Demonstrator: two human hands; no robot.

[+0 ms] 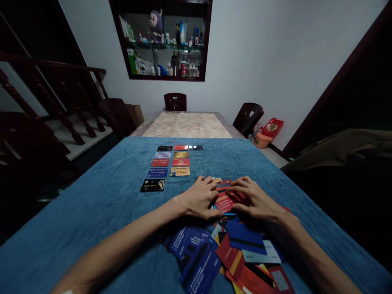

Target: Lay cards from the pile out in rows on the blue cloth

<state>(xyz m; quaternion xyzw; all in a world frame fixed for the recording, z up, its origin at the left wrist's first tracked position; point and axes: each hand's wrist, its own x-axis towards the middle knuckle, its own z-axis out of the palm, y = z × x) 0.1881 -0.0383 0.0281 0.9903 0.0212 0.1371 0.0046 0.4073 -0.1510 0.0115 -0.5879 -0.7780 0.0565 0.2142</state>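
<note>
My left hand (200, 199) and right hand (255, 199) apart atop card pile (246, 237), probably steadying it; can't tell grip; card rows (181, 162) beyond pile, spaced legibly

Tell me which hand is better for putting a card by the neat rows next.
Probably the left hand: it is nearer the neat rows of cards, and the right hand would likely have to reach across it.

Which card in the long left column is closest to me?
The black card with the white angular pattern; the other black one is at the far end.
</note>
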